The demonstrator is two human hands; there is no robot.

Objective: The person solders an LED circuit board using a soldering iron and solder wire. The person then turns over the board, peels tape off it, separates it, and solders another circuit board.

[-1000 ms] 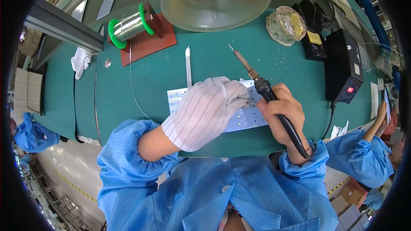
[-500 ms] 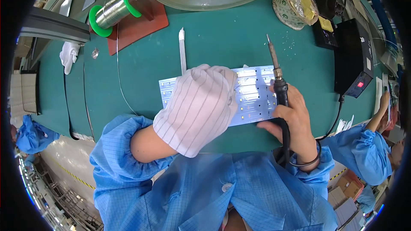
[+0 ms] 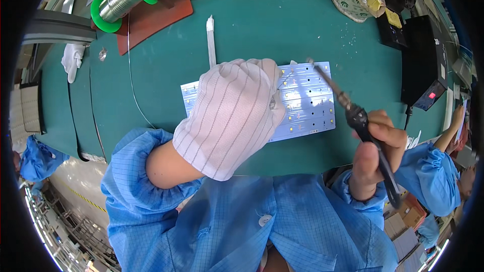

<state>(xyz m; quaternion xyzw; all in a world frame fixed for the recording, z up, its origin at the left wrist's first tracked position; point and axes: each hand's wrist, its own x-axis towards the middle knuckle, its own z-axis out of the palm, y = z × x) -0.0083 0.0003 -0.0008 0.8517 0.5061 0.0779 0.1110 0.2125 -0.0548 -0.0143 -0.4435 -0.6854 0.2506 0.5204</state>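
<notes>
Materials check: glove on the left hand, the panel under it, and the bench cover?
Glove: white knit fabric with thin dark stripes, matte. Panel: rigid white circuit board, smooth, dotted with small yellow chips, probably LEDs. Bench cover: green mat, looks like rubber, slight sheen.

White LED board (image 3: 307, 103) flat on green mat (image 3: 252, 30)

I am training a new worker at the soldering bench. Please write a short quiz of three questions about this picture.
1. True or false: the left hand wears a striped white glove.
2. What does the bare right hand hold? A) tweezers B) soldering iron C) screwdriver
3. Fill in: the iron's tip is over the top edge of the white ____ board on the green mat.

Key: 1 true; 2 B; 3 LED circuit.
</notes>
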